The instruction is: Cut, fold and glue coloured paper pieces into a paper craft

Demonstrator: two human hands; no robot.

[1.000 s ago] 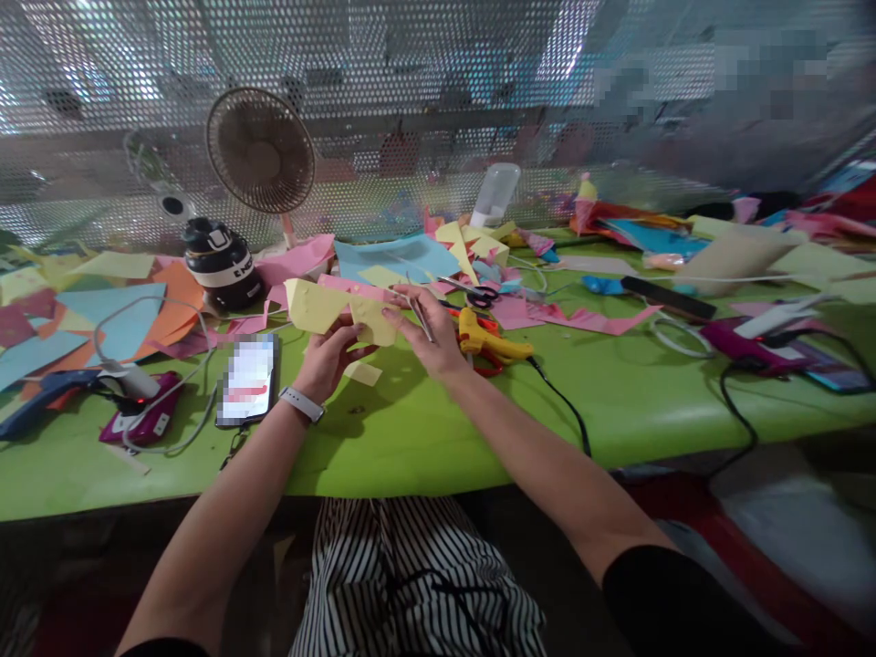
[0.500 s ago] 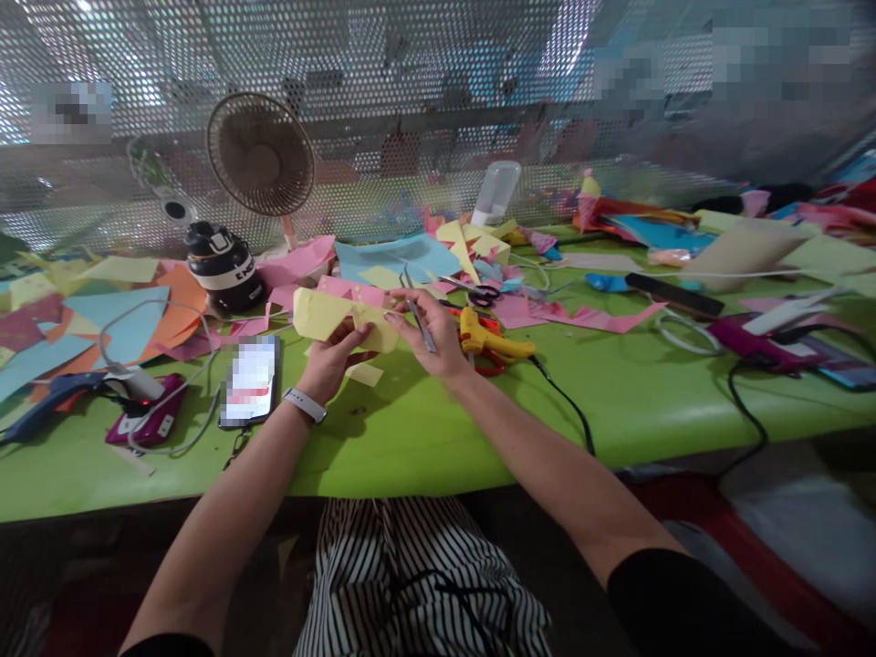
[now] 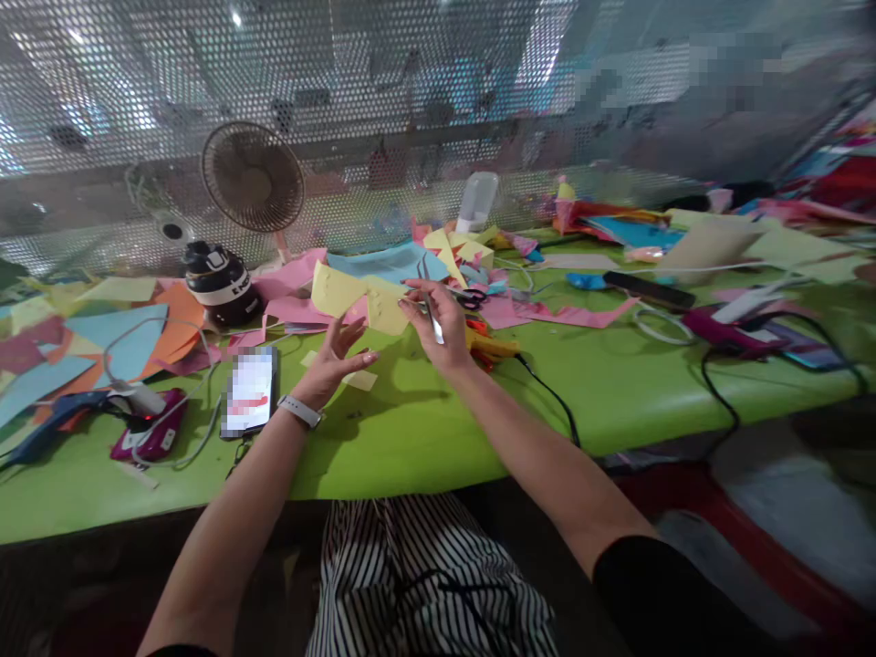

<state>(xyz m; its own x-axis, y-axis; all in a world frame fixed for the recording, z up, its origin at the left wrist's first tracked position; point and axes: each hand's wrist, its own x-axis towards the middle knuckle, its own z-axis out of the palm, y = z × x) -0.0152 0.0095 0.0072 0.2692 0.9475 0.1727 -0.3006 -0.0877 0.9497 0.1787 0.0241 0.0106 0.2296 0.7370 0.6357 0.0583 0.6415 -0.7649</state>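
Observation:
My left hand (image 3: 337, 360) is open, its fingers spread just below a piece of yellow paper (image 3: 389, 307) with small raised bumps along it. My right hand (image 3: 444, 330) is closed around metal tweezers (image 3: 434, 319), which point up and away from me. Its thumb and index finger also pinch the right end of the yellow paper, holding it up off the table. Just right of that hand lies a yellow glue gun (image 3: 503, 347), partly hidden by it. Scissors (image 3: 472, 298) lie behind the hand.
On the green table (image 3: 411, 447) a phone (image 3: 250, 392) lies left of my left hand. Farther back stand a black bottle (image 3: 223, 287) and a fan (image 3: 253, 178). A blue glue gun (image 3: 61, 420) and a purple power strip (image 3: 157, 429) are at the left. Colored paper scraps cover the back.
My left hand has let go of the yellow paper and its fingers have spread. The paper, still in my right hand with the tweezers, has shifted slightly up and to the right.

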